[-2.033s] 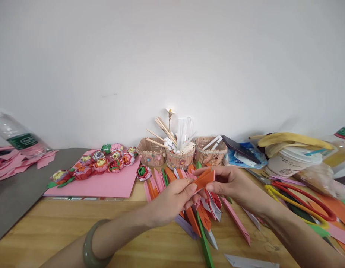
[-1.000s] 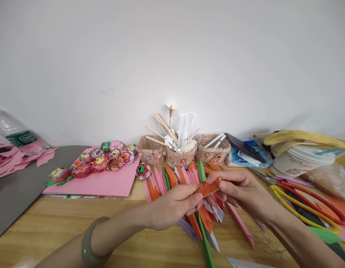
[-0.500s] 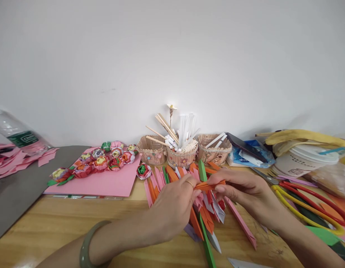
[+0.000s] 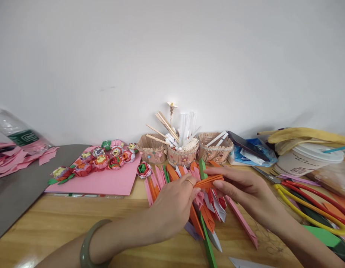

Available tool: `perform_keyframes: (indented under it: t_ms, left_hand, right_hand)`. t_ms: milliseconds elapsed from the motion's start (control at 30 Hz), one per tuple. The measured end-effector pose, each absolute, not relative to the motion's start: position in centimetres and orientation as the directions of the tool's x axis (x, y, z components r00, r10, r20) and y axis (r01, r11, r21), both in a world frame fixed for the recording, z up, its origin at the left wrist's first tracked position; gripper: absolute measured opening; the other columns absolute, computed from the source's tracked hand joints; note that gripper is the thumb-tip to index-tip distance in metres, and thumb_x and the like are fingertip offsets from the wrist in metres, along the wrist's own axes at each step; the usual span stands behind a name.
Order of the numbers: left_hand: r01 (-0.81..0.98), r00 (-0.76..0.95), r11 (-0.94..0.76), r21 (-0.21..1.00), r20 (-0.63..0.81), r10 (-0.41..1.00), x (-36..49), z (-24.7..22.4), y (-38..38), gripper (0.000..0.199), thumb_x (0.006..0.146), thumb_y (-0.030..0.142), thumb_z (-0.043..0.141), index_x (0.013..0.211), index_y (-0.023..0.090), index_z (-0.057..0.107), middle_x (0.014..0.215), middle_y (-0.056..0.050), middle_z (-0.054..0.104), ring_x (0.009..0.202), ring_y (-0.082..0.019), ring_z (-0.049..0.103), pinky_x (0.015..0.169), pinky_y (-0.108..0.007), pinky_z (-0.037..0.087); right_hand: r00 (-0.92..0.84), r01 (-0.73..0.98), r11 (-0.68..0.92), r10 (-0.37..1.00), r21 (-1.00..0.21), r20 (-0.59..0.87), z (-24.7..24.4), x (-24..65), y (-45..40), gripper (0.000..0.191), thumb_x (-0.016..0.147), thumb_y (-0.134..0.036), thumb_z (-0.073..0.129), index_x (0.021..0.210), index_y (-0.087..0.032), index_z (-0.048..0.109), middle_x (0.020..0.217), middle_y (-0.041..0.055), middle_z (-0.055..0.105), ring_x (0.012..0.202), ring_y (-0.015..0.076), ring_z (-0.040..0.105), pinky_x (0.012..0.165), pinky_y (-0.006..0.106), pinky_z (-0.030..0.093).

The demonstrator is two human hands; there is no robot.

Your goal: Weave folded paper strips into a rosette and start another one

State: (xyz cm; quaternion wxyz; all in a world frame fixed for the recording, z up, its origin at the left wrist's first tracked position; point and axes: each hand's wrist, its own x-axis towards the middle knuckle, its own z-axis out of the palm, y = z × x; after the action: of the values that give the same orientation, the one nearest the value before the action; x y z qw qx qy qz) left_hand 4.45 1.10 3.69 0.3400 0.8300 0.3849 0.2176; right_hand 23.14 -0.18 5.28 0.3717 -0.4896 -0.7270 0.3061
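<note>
A folded orange paper piece [image 4: 208,181] is held level between both hands at the middle. My left hand [image 4: 175,204], with a ring, is closed on its left end. The thumb and fingers of my right hand [image 4: 239,185] pinch its right end. Beneath them, a pile of folded paper strips lies on the table, among them a green strip [image 4: 208,243], a pink strip [image 4: 243,223] and an orange strip [image 4: 196,221]. The hands cover part of this pile. A small paper flower [image 4: 143,169] with a green centre sits just left of the pile.
Several paper flowers [image 4: 101,163] rest on a pink sheet [image 4: 123,184]. Decorated baskets [image 4: 182,157] with sticks stand by the wall. Scissors [image 4: 309,210], a lidded cup [image 4: 303,162] and a phone [image 4: 246,145] are at right. A bottle [image 4: 21,132] and pink scraps [image 4: 20,160] lie left.
The right fingers have shifted slightly on the orange piece, and its folded layers show more clearly. My left hand has barely moved. The view has shifted slightly.
</note>
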Motion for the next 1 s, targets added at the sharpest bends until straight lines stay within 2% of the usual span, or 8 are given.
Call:
perform_keyframes:
  t_ms: [100, 200, 333, 467, 667, 767, 900, 1000]
  left_hand:
    - [0.376, 0.596, -0.321, 0.869, 0.038, 0.802, 4.4, 3.9, 1.4, 0.028, 0.09, 0.033, 0.029, 0.078, 0.017, 0.048, 0.078, -0.002, 0.05, 0.072, -0.015, 0.044, 0.07, -0.03, 0.035]
    - [0.221, 0.603, -0.117, 0.968, -0.042, 0.797, 4.5, 3.9, 1.9, 0.028, 0.088, 0.038, 0.035, 0.071, 0.017, 0.045, 0.067, 0.003, 0.041, 0.061, -0.011, 0.037, 0.06, -0.025, 0.033]
    - [0.063, 0.625, 0.132, 0.989, -0.142, 0.767, 4.9, 3.8, 2.5, 0.032, 0.082, 0.044, 0.045, 0.068, 0.016, 0.045, 0.06, 0.005, 0.037, 0.05, -0.007, 0.028, 0.047, -0.022, 0.024]
    - [-0.066, 0.618, 0.279, 0.958, -0.18, 0.766, 4.9, 3.6, 2.8, 0.031, 0.076, 0.044, 0.053, 0.073, 0.013, 0.053, 0.064, 0.002, 0.047, 0.048, -0.006, 0.035, 0.043, -0.019, 0.025]
    - [-0.135, 0.598, 0.325, 0.936, -0.185, 0.78, 4.7, 3.3, 3.3, 0.025, 0.078, 0.039, 0.053, 0.079, 0.014, 0.058, 0.078, -0.005, 0.056, 0.072, -0.014, 0.053, 0.061, -0.026, 0.048]
    - [-0.141, 0.598, 0.308, 0.941, -0.167, 0.784, 5.0, 2.8, 3.3, 0.028, 0.078, 0.043, 0.052, 0.078, 0.015, 0.055, 0.067, -0.001, 0.052, 0.062, -0.011, 0.052, 0.054, -0.023, 0.045]
    - [-0.125, 0.533, 0.224, 0.967, -0.125, 0.837, 5.5, 1.7, 2.7, 0.029, 0.081, 0.043, 0.05, 0.07, 0.016, 0.048, 0.053, 0.008, 0.034, 0.043, -0.005, 0.028, 0.04, -0.017, 0.025]
    - [-0.063, 0.471, 0.104, 0.993, -0.062, 0.88, 5.7, 0.9, 1.9, 0.028, 0.083, 0.042, 0.047, 0.079, 0.015, 0.054, 0.061, 0.003, 0.045, 0.056, -0.009, 0.04, 0.053, -0.021, 0.037]
  right_hand:
    - [-0.243, 0.486, 0.331, 0.94, -0.809, 0.239, 5.1, 23.2, -0.1, 0.045, 0.083, -0.048, 0.048, 0.121, -0.023, 0.053, 0.094, 0.0067, 0.066, 0.093, 0.0251, 0.058, 0.078, 0.036, 0.047]
    - [-0.372, 0.519, 0.355, 0.913, -0.777, 0.169, 5.0, 22.8, -0.2, 0.034, 0.088, -0.044, 0.039, 0.104, -0.021, 0.059, 0.09, 0.006, 0.064, 0.085, 0.0211, 0.059, 0.075, 0.032, 0.046]
    - [-0.477, 0.577, 0.306, 0.879, -0.758, -0.009, 4.8, 22.4, -0.2, 0.031, 0.091, -0.038, 0.036, 0.082, -0.02, 0.06, 0.069, 0.001, 0.06, 0.061, 0.0139, 0.054, 0.057, 0.024, 0.042]
    - [-0.446, 0.644, 0.327, 0.895, -0.691, 0.007, 4.9, 23.4, 0.1, 0.033, 0.09, -0.039, 0.037, 0.077, -0.019, 0.059, 0.063, 0.0, 0.054, 0.057, 0.0128, 0.046, 0.051, 0.023, 0.037]
    - [-0.144, 0.722, 0.232, 0.972, -0.651, 0.186, 5.9, 25.4, -0.1, 0.034, 0.084, -0.047, 0.044, 0.067, -0.02, 0.057, 0.053, -0.0017, 0.046, 0.048, 0.0125, 0.041, 0.043, 0.023, 0.032]
    - [-0.127, 0.599, 0.292, 0.954, -0.746, 0.272, 6.1, 24.1, -0.8, 0.033, 0.084, -0.046, 0.043, 0.07, -0.021, 0.058, 0.059, 0.0, 0.052, 0.052, 0.0136, 0.046, 0.046, 0.023, 0.036]
    - [-0.192, 0.556, 0.291, 0.956, -0.779, 0.22, 5.0, 21.2, -1.4, 0.028, 0.086, -0.04, 0.043, 0.072, -0.021, 0.057, 0.058, -0.0009, 0.054, 0.051, 0.0125, 0.047, 0.046, 0.021, 0.037]
    - [-0.21, 0.573, 0.277, 0.959, -0.772, 0.188, 3.9, 19.8, -1.5, 0.029, 0.087, -0.038, 0.042, 0.068, -0.02, 0.054, 0.057, -0.0012, 0.051, 0.05, 0.0116, 0.044, 0.045, 0.021, 0.036]
